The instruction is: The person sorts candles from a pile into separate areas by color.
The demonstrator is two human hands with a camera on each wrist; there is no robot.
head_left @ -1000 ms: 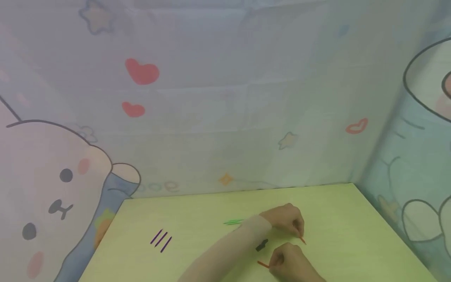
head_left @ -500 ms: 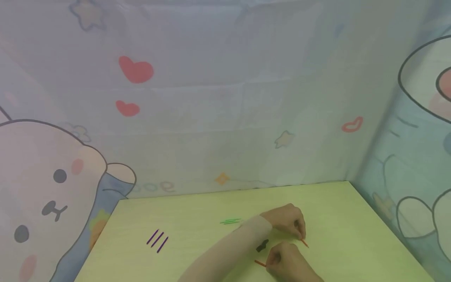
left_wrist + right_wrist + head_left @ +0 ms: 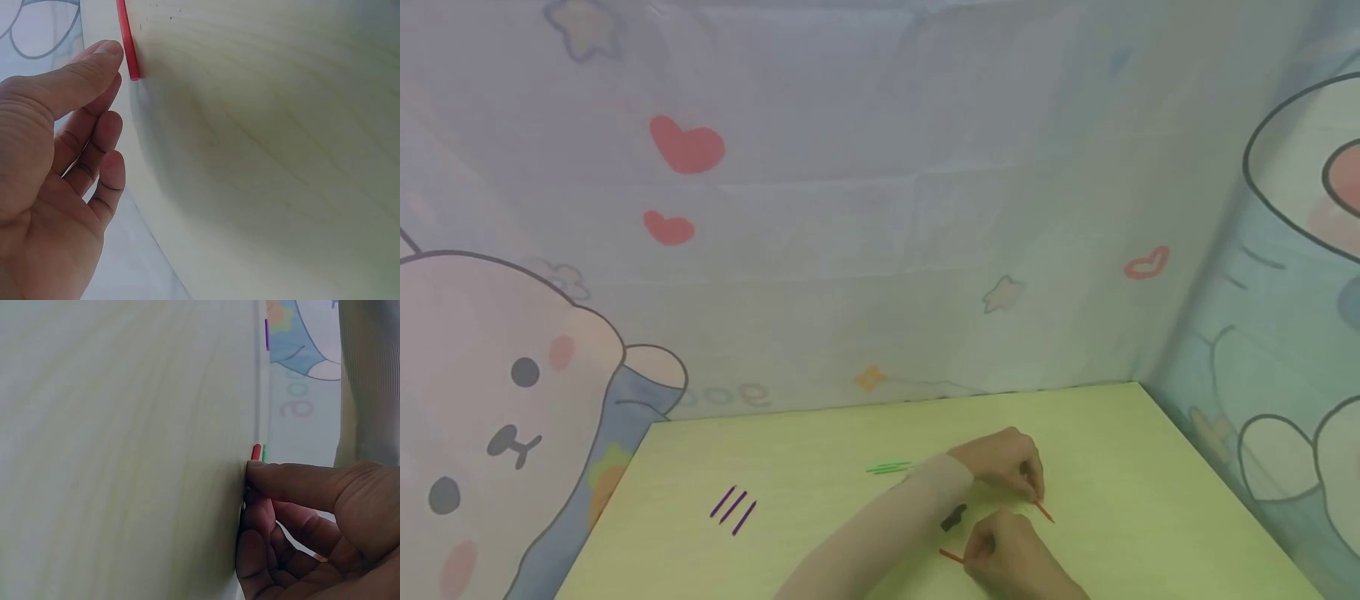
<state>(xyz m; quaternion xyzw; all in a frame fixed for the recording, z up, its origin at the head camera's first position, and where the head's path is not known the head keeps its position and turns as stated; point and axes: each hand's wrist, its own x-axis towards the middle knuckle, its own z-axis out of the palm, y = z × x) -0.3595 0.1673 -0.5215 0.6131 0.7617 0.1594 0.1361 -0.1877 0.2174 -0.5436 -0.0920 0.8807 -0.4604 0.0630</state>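
Observation:
In the head view my left arm reaches across to the right. The left hand (image 3: 1003, 460) is close over the table, beside a red stick (image 3: 1045, 512). In the left wrist view its thumb and index tips are right at the side of that red stick (image 3: 129, 47), which does not lie between them. The other fingers are loosely bent. Nearer the front edge, my right hand (image 3: 1018, 554) pinches a second red stick (image 3: 952, 556) between thumb and index finger. Its end shows past the thumb tip in the right wrist view; the rest is hidden by the fingers.
Three purple sticks (image 3: 733, 510) lie slanted and parallel on the left of the pale yellow table (image 3: 1165, 500). Several thin green sticks (image 3: 887, 468) lie farther back, near the left sleeve (image 3: 880, 529). A small dark irregular thing (image 3: 953, 517) is between the arms. A printed cloth (image 3: 820, 250) stands behind.
The head view has shifted slightly, so everything sits a little farther left in it. Both hands keep nearly the same places over the table, each still at its red stick.

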